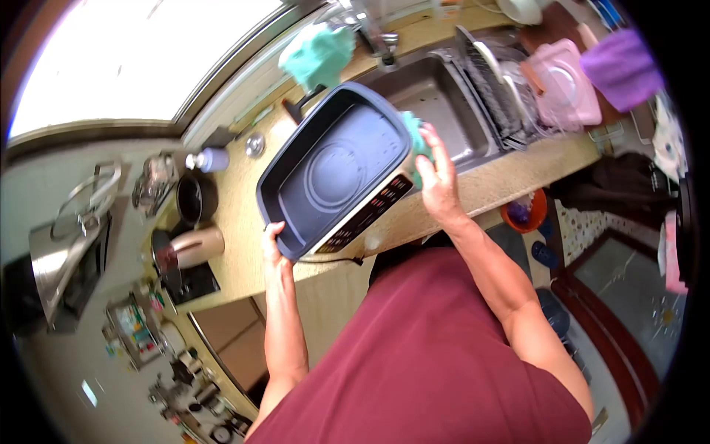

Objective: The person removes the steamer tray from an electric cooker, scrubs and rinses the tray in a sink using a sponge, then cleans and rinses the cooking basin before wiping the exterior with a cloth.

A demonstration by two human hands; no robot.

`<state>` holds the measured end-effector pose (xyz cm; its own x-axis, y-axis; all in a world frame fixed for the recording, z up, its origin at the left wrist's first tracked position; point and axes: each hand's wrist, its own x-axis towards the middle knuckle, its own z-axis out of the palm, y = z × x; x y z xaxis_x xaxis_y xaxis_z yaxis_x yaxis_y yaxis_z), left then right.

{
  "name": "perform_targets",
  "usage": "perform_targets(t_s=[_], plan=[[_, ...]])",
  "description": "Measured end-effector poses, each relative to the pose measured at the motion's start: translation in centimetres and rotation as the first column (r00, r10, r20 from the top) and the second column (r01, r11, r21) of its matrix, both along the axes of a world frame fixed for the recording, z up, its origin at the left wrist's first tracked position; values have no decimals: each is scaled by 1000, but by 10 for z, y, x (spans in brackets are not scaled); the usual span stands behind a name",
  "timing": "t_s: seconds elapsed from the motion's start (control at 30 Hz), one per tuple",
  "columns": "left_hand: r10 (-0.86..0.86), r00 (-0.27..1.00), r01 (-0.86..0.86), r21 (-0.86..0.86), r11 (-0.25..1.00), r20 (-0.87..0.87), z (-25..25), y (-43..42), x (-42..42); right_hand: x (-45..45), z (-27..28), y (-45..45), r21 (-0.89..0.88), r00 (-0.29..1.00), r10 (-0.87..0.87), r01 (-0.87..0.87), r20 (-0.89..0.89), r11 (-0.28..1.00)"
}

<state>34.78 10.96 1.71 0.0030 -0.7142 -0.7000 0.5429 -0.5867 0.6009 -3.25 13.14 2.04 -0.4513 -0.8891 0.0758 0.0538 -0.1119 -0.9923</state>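
Note:
A dark blue-grey rectangular appliance [333, 174], with a round ring mark in its hollow and a panel of buttons along its near side, is held tilted above the counter. My left hand [275, 248] grips its lower left corner, the thumb over the rim. On the right end, my right hand [438, 177] presses a green cloth [416, 137] against the side, fingers bent round it. A short cord with a plug hangs below the appliance.
Behind is a metal sink [436, 100] with a faucet [379, 44] and a dish rack [495, 89]. A green cloth [318, 55] hangs by the window. A black pot [196, 198] and a kettle [196, 246] stand left; an orange bucket [523, 212] is on the floor.

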Motion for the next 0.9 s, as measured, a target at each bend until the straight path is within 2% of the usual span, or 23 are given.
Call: perform_targets(t_s=[0.07,0.1,0.17,0.23,0.3,0.37,0.43,0.47,0.53,0.57,0.63,0.67,0.7,0.77,0.83,0.87,0.9], plan=[[38,999,-38,16,999,5,-4,0,-3,4,2,4,-33,992,-30,26,-126,999],[60,998,-60,14,998,4,-3,-3,-11,6,1,6,-74,994,-19,11,-111,997],[84,995,-83,21,996,-57,-2,-7,-19,8,0,12,-44,952,34,-49,-303,998],[75,995,-75,7,997,-66,1,-11,-26,10,2,7,-80,929,11,-44,-369,996],[78,996,-79,-29,996,-36,10,-14,-38,10,22,0,-116,856,-24,-42,-516,992],[79,996,-80,-20,997,-34,17,-15,-45,16,33,-5,-147,854,-13,-75,-520,986],[69,996,-70,-21,997,-54,14,-15,-46,22,44,-7,-225,671,-37,-195,-740,955],[77,994,-77,-8,997,-72,10,-17,-45,34,42,-8,-275,656,-43,-255,-754,927],[83,993,-80,41,996,-79,16,-16,-51,61,49,-1,-278,519,1,-460,-855,843],[91,992,-89,35,995,-85,14,-17,-50,79,49,5,-306,502,11,-543,-865,782],[113,993,-113,28,993,19,7,-17,-54,115,53,18,-297,419,21,-676,-908,674],[16,998,-8,138,990,-55,11,-14,-48,129,50,23,-295,385,26,-748,-923,595],[7,997,4,141,990,-75,4,-12,-44,135,42,29,-134,237,133,-838,-962,528],[29,996,-25,53,998,-81,-13,-13,-42,131,24,36,-140,237,142,-861,-961,490],[56,996,-53,40,998,-71,15,-11,-55,103,9,43,-83,270,297,-851,-916,519],[85,995,-83,37,996,-55,10,-11,-51,88,-7,47,-36,349,421,-803,-838,595],[116,993,-115,31,993,-38,5,-10,-46,72,-17,48,-2,484,528,-738,-698,674]])
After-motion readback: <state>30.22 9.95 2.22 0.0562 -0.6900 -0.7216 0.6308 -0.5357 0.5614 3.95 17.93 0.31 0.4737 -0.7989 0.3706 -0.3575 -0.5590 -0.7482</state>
